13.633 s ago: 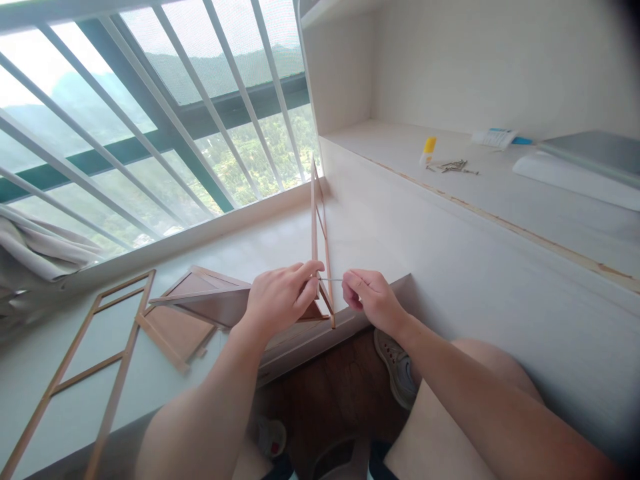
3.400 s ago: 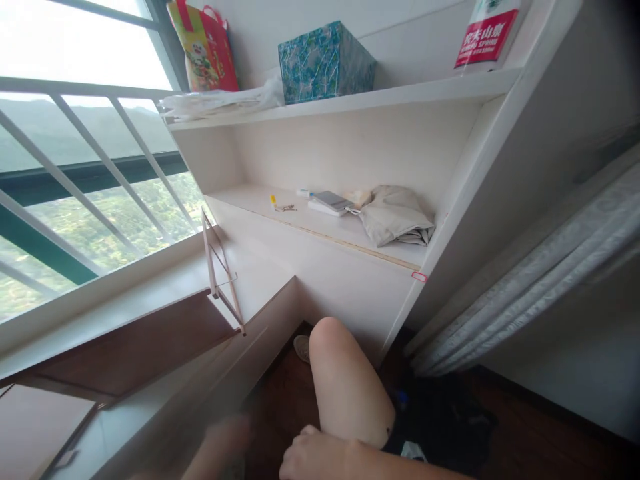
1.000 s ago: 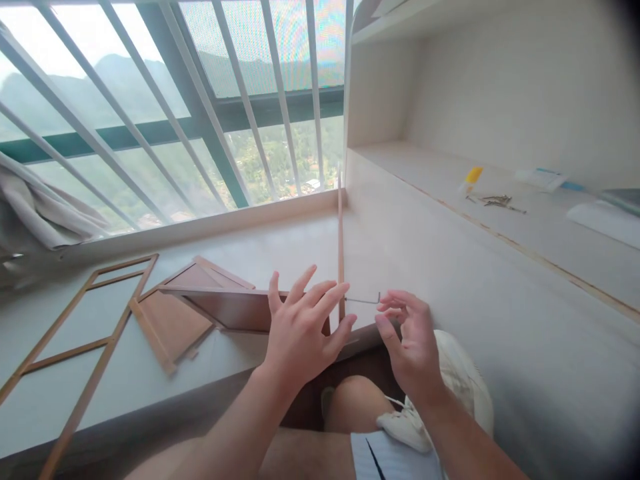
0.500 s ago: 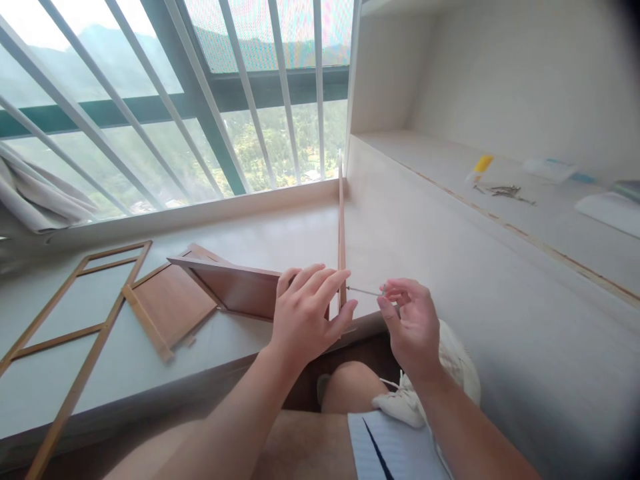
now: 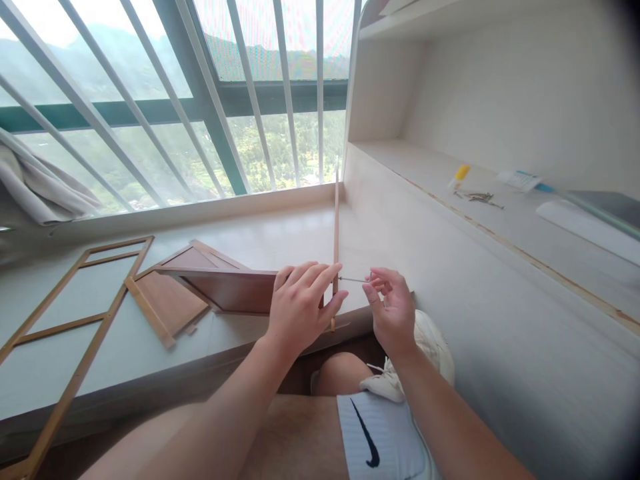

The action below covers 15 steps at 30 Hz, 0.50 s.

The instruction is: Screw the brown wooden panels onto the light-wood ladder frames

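Note:
A thin wooden frame [image 5: 336, 220] stands upright on edge on the window ledge [image 5: 280, 237], joined to a brown wooden panel [image 5: 235, 290]. My left hand [image 5: 300, 303] wraps its fingers round the joint where frame and panel meet. My right hand [image 5: 393, 307] pinches the end of a thin metal hex key [image 5: 353, 279] whose tip is set into the frame's side.
Flat on the ledge at the left lie a long wooden ladder-like frame [image 5: 65, 327] and another wooden panel [image 5: 165, 307]. The shelf at right holds a yellow-capped bottle [image 5: 459, 176], loose screws [image 5: 477, 197], a tube [image 5: 520, 180] and a flat grey device [image 5: 607, 208]. White window bars [image 5: 200, 100] stand behind.
Both hands came back to the upright frame after I looked away. In the last second my left hand closed on the joint and my right fingers pinched the hex key.

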{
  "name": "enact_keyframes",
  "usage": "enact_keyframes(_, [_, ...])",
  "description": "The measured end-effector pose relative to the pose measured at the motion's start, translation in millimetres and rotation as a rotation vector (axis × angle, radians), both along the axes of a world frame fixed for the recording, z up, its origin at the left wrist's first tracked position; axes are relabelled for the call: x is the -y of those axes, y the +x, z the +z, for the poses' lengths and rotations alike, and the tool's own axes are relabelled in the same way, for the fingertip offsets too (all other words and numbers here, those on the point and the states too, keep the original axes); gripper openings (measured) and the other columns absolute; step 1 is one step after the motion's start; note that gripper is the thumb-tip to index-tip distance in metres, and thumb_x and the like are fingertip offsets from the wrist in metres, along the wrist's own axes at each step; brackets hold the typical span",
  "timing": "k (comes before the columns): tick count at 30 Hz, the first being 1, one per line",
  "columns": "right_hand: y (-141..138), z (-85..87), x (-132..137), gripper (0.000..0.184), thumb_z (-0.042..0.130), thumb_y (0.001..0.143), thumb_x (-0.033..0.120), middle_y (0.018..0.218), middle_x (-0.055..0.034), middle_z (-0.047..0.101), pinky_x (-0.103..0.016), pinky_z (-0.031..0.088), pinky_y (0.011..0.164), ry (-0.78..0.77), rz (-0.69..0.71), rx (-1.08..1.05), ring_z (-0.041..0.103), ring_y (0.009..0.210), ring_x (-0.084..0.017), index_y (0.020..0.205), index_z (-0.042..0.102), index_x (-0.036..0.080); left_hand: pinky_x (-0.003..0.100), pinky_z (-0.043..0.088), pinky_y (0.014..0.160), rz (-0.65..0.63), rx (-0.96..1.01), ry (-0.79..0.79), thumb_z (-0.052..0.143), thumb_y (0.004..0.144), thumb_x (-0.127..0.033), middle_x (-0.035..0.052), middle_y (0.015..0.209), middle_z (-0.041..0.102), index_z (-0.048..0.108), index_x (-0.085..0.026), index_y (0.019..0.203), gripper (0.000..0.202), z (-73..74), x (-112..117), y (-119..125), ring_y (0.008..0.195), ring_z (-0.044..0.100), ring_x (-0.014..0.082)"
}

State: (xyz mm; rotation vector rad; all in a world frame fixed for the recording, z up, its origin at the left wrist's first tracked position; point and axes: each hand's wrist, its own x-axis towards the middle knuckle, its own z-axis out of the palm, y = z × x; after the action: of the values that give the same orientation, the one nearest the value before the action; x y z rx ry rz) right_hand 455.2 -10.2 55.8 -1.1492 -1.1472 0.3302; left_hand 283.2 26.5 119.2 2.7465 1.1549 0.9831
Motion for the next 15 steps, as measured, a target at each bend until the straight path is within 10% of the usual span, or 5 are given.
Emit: enact_keyframes(15, [0.6, -0.1, 2.3, 0.02, 0.062, 0.089, 0.032, 0.098, -0.0036, 0.061, -0.035, 0.05, 0.078, -0.014, -0.063, 0.052, 0.059, 0.081, -0.016, 0.107, 0.062, 0.024, 0.039, 0.031, 0.106, 0.013, 0.008, 0.014, 0.05, 0.096, -0.042, 0.0035, 0.125, 0.065, 0.059, -0.027, 0.127, 0.036, -3.3, 4.1, -3.6, 0.126, 0.051, 0.0235])
